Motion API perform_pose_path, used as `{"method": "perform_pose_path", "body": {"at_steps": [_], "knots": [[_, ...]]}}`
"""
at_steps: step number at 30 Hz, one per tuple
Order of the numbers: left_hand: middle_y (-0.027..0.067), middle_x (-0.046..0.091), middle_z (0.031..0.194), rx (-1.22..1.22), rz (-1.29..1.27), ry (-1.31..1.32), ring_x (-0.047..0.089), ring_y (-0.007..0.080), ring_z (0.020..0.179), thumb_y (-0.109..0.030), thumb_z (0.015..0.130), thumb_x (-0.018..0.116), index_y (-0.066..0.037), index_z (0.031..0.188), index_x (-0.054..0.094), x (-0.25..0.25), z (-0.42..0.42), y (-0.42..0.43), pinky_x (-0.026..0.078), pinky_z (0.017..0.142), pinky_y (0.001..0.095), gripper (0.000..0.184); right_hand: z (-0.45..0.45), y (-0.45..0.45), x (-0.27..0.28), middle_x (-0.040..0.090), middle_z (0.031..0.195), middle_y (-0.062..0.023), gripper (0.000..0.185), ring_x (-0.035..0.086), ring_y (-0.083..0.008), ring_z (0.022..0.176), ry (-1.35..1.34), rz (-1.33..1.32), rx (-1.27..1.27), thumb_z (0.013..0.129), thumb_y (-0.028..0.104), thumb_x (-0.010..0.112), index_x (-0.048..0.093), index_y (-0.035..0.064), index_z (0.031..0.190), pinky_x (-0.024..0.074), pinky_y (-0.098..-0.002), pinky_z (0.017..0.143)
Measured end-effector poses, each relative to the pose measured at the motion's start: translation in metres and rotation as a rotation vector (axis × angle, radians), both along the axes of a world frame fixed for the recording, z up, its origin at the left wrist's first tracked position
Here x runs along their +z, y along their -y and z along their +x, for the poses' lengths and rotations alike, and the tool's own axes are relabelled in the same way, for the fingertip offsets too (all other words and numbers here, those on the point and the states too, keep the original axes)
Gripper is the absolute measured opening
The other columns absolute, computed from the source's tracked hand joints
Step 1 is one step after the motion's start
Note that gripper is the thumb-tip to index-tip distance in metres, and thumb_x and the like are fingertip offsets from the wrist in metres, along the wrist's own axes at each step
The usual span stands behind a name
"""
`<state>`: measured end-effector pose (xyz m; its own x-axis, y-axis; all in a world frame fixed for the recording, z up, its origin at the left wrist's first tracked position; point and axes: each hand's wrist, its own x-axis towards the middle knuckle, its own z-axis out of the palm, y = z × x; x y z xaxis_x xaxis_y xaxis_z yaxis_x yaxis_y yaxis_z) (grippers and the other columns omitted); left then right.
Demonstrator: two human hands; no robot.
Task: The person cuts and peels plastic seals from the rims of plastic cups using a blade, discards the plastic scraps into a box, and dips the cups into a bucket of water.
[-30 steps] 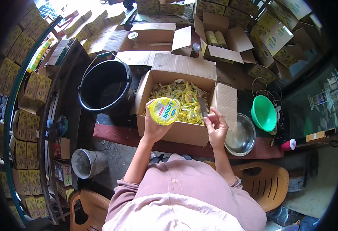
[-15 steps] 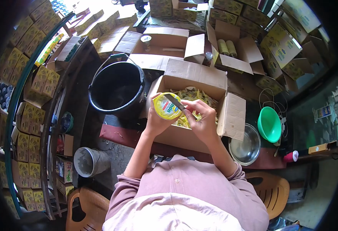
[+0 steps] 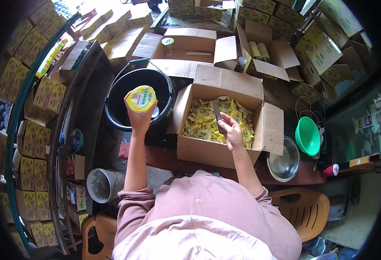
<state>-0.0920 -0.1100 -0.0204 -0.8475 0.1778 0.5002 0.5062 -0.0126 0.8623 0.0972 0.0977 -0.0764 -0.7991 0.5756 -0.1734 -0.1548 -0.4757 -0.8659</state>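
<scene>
My left hand (image 3: 141,116) is wrapped round a yellow-lidded lemon cup (image 3: 141,99), held over the black bucket (image 3: 169,113). Something pale shows inside the bucket beside my wrist. My right hand (image 3: 232,132) pinches a dark flat blade (image 3: 217,115), pointing away from me. It is above the open cardboard box (image 3: 208,154), which holds a heap of yellow and clear plastic scraps (image 3: 199,122).
Right of the box stand a steel bowl (image 3: 283,160) and a green bowl (image 3: 307,135). A grey bucket (image 3: 101,185) is at lower left. Behind are more open cartons (image 3: 186,42). Shelves of yellow boxes (image 3: 33,170) line the left side.
The cup in my left hand has moved left, from over the box to over the black bucket. My right hand with the blade has come away from the lid, to the right.
</scene>
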Motion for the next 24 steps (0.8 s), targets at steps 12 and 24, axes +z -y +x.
{"method": "perform_pose_path", "body": {"at_steps": [12,24], "knots": [[0.0084,0.050,0.102,0.062,0.025,0.036,0.050,0.0146,0.096,-0.004,0.065,0.075,-0.003,0.113,0.036,-0.044,-0.039,0.023,0.041,0.085,0.0272,0.062,-0.023,0.015,-0.008,0.057,0.077,-0.0037,0.027,0.058,-0.0130,0.069,-0.105,-0.301,0.049,0.079,0.000,0.052,0.049,0.0053,0.106,0.0483,-0.0260,0.063],[0.0077,0.048,0.103,0.021,0.039,0.060,0.048,0.0145,0.096,-0.006,0.065,0.076,-0.004,0.113,0.036,-0.040,-0.032,0.026,0.040,0.086,0.0269,0.063,-0.026,0.032,0.011,0.057,0.084,-0.0035,0.052,0.056,-0.0106,0.076,-0.154,-0.385,0.277,0.080,0.006,0.056,0.033,0.0013,0.127,0.0460,-0.0216,0.066]]}}
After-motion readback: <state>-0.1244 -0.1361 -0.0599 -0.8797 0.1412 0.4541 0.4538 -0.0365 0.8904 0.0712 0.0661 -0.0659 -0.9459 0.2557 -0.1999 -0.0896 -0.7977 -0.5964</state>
